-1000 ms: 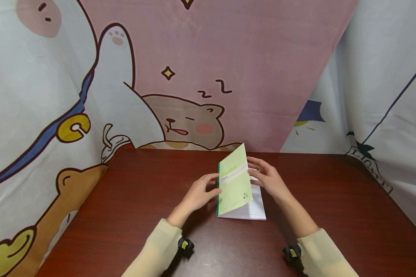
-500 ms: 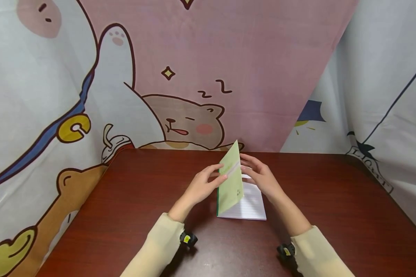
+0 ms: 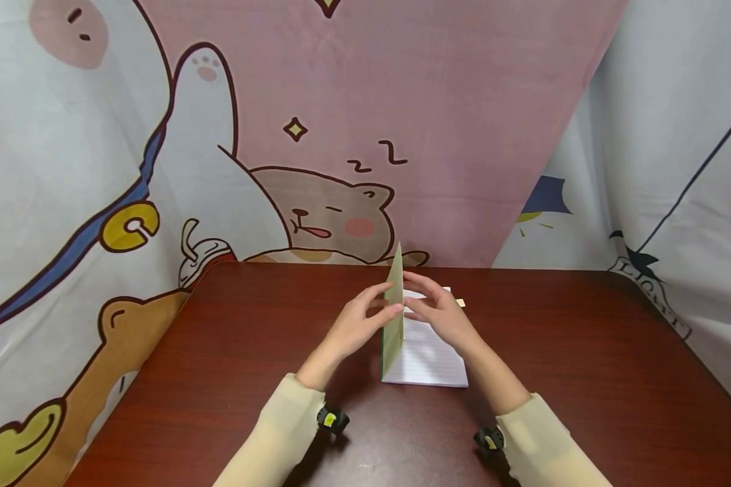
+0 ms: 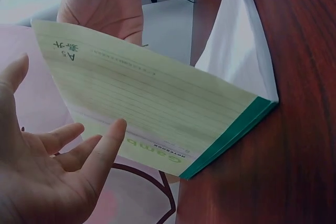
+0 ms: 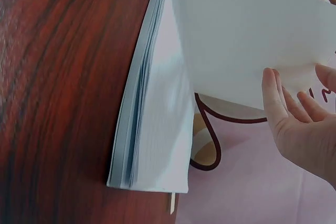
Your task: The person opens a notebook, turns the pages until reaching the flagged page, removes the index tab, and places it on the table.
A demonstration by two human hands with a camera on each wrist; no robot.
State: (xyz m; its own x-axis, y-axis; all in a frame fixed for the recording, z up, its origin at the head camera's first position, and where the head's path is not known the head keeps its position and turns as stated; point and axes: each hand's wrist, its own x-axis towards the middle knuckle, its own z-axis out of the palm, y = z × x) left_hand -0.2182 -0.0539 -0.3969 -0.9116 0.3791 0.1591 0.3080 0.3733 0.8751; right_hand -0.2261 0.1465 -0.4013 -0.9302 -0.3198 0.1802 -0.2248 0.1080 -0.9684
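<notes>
A pale green notebook lies on the table with its front cover (image 3: 393,331) raised almost upright on the left edge. Its lined white pages (image 3: 432,358) lie flat to the right. The green spine strip (image 4: 226,137) and printed lettering show in the left wrist view. My left hand (image 3: 355,329) is at the outer side of the cover, fingers spread and relaxed, fingertips right at it. On the inner side, my right hand (image 3: 443,316) has its extended fingers against the cover's plain inside face (image 5: 236,35), gripping nothing.
A dark red-brown wooden table (image 3: 250,325) is under the notebook. A small pale tab (image 3: 460,303) sticks out at the notebook's far end. Behind the table hangs a pink and white cartoon cloth (image 3: 463,135). Each wrist carries a small black camera (image 3: 332,421).
The cover has swung leftward from a slant over the pages to nearly upright, baring more of the pages. My right hand has moved left with it; my left hand has shifted slightly right.
</notes>
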